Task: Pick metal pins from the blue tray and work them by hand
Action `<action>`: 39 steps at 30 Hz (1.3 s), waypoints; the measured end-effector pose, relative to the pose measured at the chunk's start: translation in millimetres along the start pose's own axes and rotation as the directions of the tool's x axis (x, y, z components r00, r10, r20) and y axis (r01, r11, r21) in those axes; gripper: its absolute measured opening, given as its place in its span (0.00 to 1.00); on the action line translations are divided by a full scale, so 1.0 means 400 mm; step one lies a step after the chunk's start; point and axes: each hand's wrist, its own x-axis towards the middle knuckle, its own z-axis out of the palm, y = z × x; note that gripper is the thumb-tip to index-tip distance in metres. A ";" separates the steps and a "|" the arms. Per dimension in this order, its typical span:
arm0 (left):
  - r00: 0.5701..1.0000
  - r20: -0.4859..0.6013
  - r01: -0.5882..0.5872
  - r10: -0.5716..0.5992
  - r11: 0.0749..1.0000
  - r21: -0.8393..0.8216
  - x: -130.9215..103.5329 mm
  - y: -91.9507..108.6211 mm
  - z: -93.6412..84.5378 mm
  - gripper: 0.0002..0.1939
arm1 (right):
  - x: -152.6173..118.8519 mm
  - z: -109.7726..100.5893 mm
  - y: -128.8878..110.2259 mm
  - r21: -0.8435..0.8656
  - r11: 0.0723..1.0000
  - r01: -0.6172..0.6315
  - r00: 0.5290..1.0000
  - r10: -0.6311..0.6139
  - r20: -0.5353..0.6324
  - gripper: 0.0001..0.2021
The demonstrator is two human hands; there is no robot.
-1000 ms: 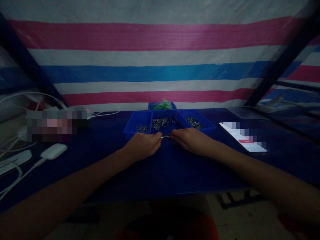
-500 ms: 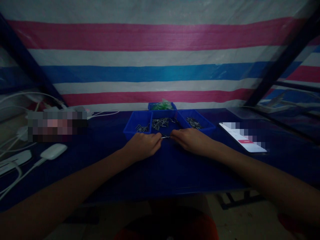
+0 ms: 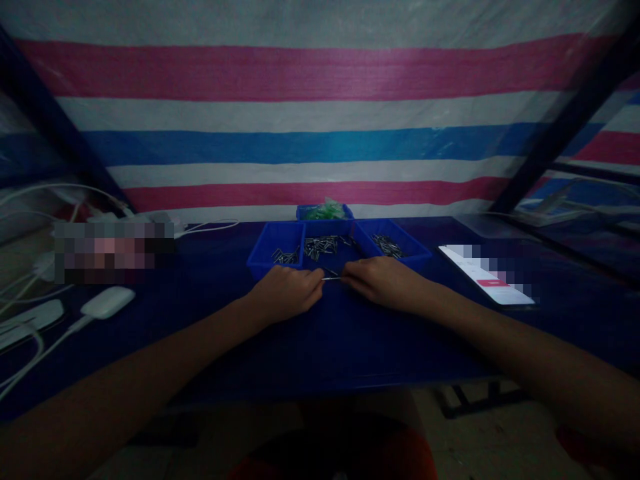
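My left hand (image 3: pixel 290 292) is closed in a pinch on the left end of a thin, silvery metal pin (image 3: pixel 331 278). My right hand (image 3: pixel 383 283) pinches at its right end, so the pin spans the small gap between both hands. A second, darker thin piece (image 3: pixel 330 271) shows just behind it; I cannot tell whether it is held. Beyond the hands lies a heap of short metal pins (image 3: pixel 323 247) on the table. More pins are in the left blue bin (image 3: pixel 261 252) and the right blue bin (image 3: pixel 413 245). Fingertips are partly hidden.
At the back stands a blue bin (image 3: pixel 301 212) with green plastic packaging (image 3: pixel 325 211). A lit phone (image 3: pixel 493 283) lies to the right on the blue table (image 3: pixel 320 353). White cables and a white charger (image 3: pixel 108 303) are at left. A striped sheet (image 3: pixel 320 147) hangs behind.
The pin between my hands has tilted slightly, and the darker piece behind it now shows apart from it. Both hands stay in nearly the same place.
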 end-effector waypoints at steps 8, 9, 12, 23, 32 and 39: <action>0.997 -0.003 -0.076 0.076 0.997 0.025 -0.002 -0.004 0.005 0.10 | 0.001 -0.004 -0.002 0.035 0.999 -0.003 1.000 0.002 0.028 0.05; 0.997 -0.004 -0.082 0.082 0.996 0.033 -0.003 -0.004 0.006 0.09 | 0.001 -0.004 -0.002 0.035 0.999 -0.002 1.000 0.001 0.031 0.05; 0.995 0.003 -0.104 0.104 0.993 0.054 -0.004 -0.006 0.007 0.08 | 0.001 -0.002 -0.002 0.036 0.999 0.010 0.999 -0.012 0.043 0.05; 0.999 0.026 -0.048 0.047 0.998 0.033 -0.003 0.003 -0.002 0.12 | -0.003 -0.008 -0.009 0.133 0.984 0.121 0.992 -0.125 0.023 0.06; 0.992 0.101 0.071 -0.082 0.992 0.100 0.001 0.005 -0.002 0.18 | -0.001 0.002 -0.002 0.120 0.974 0.194 0.977 -0.203 0.071 0.08; 0.984 0.178 0.019 -0.031 0.998 0.068 0.000 0.004 -0.001 0.16 | 0.005 -0.001 -0.002 0.177 0.984 0.020 0.995 -0.003 -0.095 0.13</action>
